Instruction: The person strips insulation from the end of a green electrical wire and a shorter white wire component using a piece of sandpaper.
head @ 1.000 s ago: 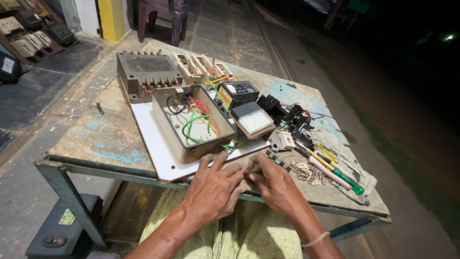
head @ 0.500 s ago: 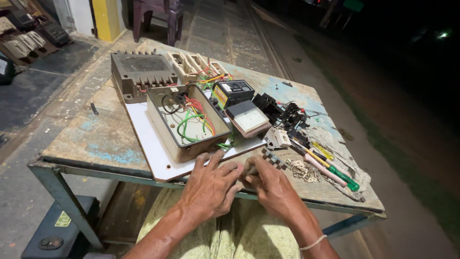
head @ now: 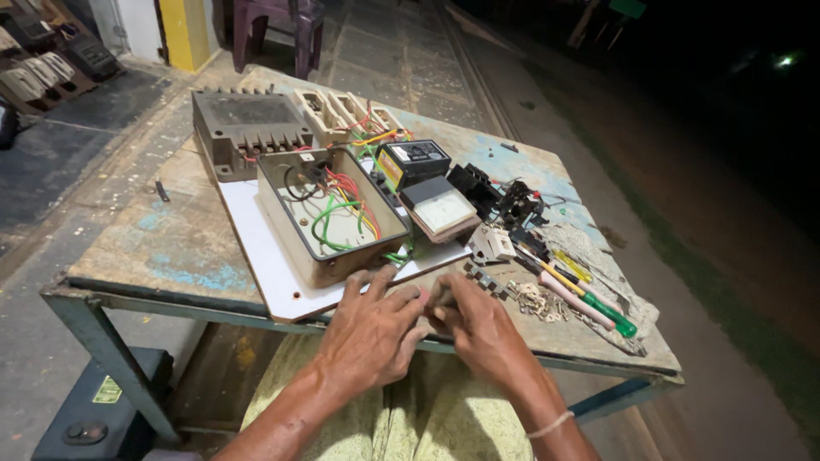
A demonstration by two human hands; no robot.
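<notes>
My left hand point(head: 373, 335) and my right hand point(head: 483, 331) meet at the table's front edge, fingertips together. Between them they pinch a small dark part point(head: 434, 300), mostly hidden by the fingers. The other fingers of my left hand spread over the corner of a white board point(head: 260, 256). On that board, just beyond my left hand, stands an open beige box point(head: 295, 224) with green, red and yellow wires inside. A small terminal strip point(head: 483, 277) lies just past my right hand.
A grey ribbed cover point(head: 248, 126) lies at the back left. Two meters point(head: 427, 183), black components point(head: 504, 201), screwdrivers point(head: 585, 297) on a cloth and small metal bits point(head: 538, 300) crowd the right. A dark box point(head: 94, 410) sits under the table; a purple chair point(head: 282, 30) stands beyond.
Both hands stay together at the front edge, with only small finger shifts on the part. The view has tilted slightly.
</notes>
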